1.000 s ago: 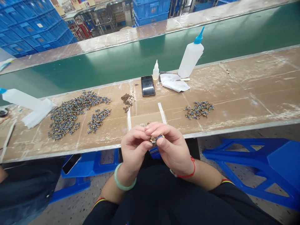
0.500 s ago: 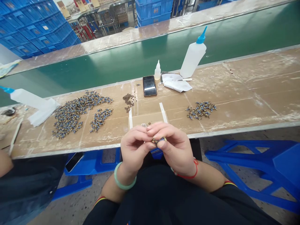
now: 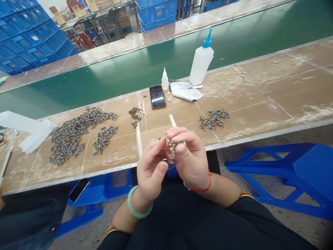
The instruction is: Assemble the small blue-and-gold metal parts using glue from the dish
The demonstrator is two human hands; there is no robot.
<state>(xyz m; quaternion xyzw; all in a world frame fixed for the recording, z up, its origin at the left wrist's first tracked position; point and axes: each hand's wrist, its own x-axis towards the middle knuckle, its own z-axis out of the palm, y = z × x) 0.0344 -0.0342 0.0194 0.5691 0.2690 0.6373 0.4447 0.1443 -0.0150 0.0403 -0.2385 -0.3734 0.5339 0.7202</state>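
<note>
In the head view a small blue-and-gold metal piece point(image 3: 172, 144) is pinched between the thumb and fingers of my right hand point(image 3: 192, 159), just above the bench edge. Close beside it is my left hand point(image 3: 149, 173), its thumb apart from its fingers and the fingertips near the piece; nothing shows in its grasp. Similar blue-and-gold pieces lie in a large heap point(image 3: 70, 135) and a smaller pile point(image 3: 104, 139) on the left. Another pile point(image 3: 214, 119) lies to the right. Small brown discs point(image 3: 134, 116) are scattered beyond my hands.
On the cardboard-covered bench point(image 3: 255, 107) are a phone point(image 3: 157, 97), a small dropper bottle point(image 3: 164, 80), a white paper point(image 3: 186, 91) and a large blue-tipped bottle point(image 3: 201, 64). A green belt point(image 3: 117, 76) runs behind. Blue stools point(image 3: 312, 173) stand below, one bearing a phone point(image 3: 78, 190).
My left thumb and fingers have come apart and let go of the piece, which stays in my right hand. The view has shifted, so the bench things appear farther left.
</note>
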